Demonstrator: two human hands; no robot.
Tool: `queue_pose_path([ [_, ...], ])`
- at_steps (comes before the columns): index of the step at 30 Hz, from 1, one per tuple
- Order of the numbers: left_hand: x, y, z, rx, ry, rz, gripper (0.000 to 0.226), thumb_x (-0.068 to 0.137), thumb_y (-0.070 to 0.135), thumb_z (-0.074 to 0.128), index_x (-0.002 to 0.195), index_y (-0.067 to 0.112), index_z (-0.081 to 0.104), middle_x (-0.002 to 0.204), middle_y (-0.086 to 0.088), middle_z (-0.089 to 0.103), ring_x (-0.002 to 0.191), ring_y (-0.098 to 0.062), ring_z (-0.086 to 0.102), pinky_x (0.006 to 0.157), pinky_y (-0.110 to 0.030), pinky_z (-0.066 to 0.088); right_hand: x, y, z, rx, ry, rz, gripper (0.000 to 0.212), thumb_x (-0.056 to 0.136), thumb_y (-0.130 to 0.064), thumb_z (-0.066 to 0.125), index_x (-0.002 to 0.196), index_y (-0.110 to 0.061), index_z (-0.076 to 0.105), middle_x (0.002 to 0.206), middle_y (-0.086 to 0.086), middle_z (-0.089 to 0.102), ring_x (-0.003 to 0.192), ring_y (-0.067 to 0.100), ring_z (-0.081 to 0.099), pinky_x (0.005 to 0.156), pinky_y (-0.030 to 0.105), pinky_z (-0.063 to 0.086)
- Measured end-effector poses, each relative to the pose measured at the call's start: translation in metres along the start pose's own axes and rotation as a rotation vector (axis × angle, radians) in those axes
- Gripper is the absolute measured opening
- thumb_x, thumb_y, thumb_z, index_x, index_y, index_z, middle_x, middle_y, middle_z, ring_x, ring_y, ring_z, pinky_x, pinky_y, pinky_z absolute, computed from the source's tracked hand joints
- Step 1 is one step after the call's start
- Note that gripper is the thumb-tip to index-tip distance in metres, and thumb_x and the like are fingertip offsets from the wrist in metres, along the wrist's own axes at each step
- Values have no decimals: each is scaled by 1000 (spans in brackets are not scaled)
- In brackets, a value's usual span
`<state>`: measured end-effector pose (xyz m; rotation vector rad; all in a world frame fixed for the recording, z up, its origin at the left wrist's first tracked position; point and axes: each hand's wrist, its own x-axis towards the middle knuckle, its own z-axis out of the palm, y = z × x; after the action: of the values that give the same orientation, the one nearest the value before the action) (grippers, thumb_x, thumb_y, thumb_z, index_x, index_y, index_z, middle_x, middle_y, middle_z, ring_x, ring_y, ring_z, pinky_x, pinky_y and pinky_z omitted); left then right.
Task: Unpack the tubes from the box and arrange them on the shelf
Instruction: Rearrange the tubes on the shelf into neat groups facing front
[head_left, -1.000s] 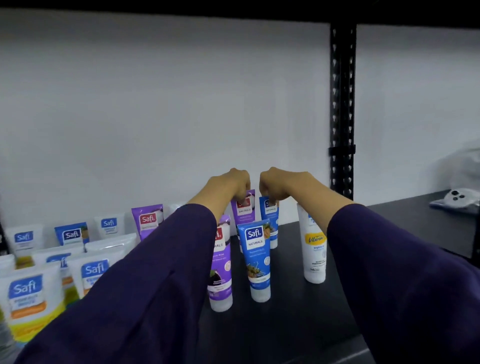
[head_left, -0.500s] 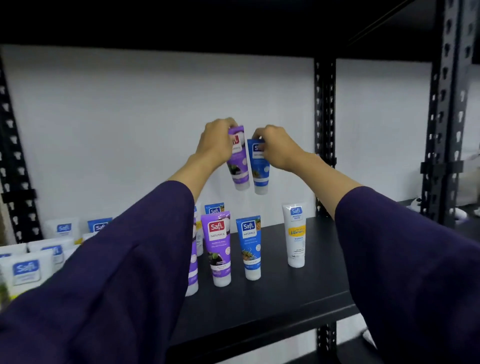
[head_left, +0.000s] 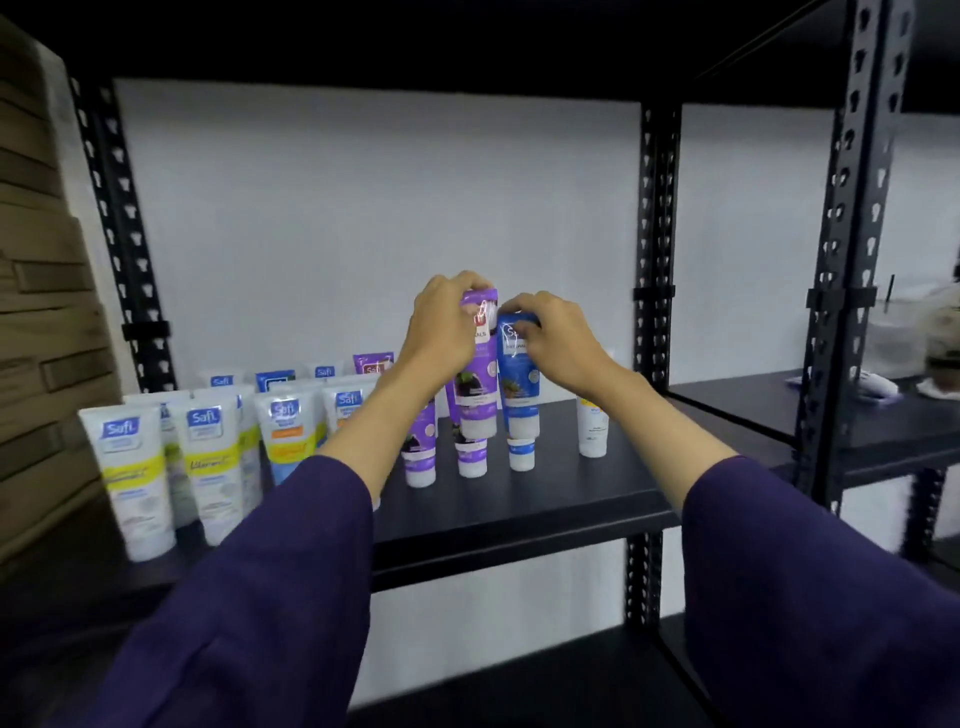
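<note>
My left hand (head_left: 441, 327) grips the top of a purple tube (head_left: 477, 387), cap pointing down, held in the air above the black shelf (head_left: 519, 509). Right beside it, my right hand (head_left: 550, 338) grips the top of a blue tube (head_left: 519, 389), also cap down. Both tubes hang just over other standing tubes: a purple one (head_left: 420, 457), another purple one (head_left: 472, 457) and a blue one (head_left: 521, 453), partly hidden behind them. A white tube with a yellow label (head_left: 592, 431) stands to the right. Several white tubes (head_left: 135, 483) fill the shelf's left side.
Stacked cardboard boxes (head_left: 47, 322) rise at the far left. Black perforated uprights (head_left: 655, 249) frame the shelf bay; another upright (head_left: 852, 249) stands nearer on the right. A neighbouring shelf (head_left: 883, 426) at the right carries blurred items. A lower shelf (head_left: 519, 691) lies below.
Both hands lifted a purple and a blue tube off the shelf's back row, then brought them down and toward the front row. The camera view pulled back and shows more shelf.
</note>
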<state>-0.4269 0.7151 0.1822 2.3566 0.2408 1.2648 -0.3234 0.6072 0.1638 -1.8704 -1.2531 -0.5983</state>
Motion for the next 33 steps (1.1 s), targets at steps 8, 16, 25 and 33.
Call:
queue_pose_path([
  [8,-52,-39,24,61,-29,-59,38,97,-1,38,123,19,58,117,-7,48,104,-12,49,71,-8,37,-47,17,44,67,-48,37,28,95,-1,45,119,-6,59,112,14,57,94,15,53,65,4,39],
  [16,-70,-55,42,-63,36,-97,42,98,2,43,136,21,43,130,-5,38,108,-7,46,70,-16,54,-67,25,62,360,-43,114,39,96,-5,48,135,-12,45,125,9,47,107,10,51,68,-2,44],
  [25,-118,-83,69,-529,91,-293,43,98,24,48,137,21,29,132,2,48,120,-10,52,76,-11,49,-109,37,92,592,-58,326,72,84,-20,70,141,-19,26,129,1,53,102,-1,56,77,8,50],
  [33,-122,-94,72,-436,-126,-359,60,91,35,60,142,22,32,131,3,49,115,-7,49,74,-8,40,-102,58,83,544,173,454,44,88,-5,63,122,-8,36,125,7,56,104,9,58,63,4,49],
])
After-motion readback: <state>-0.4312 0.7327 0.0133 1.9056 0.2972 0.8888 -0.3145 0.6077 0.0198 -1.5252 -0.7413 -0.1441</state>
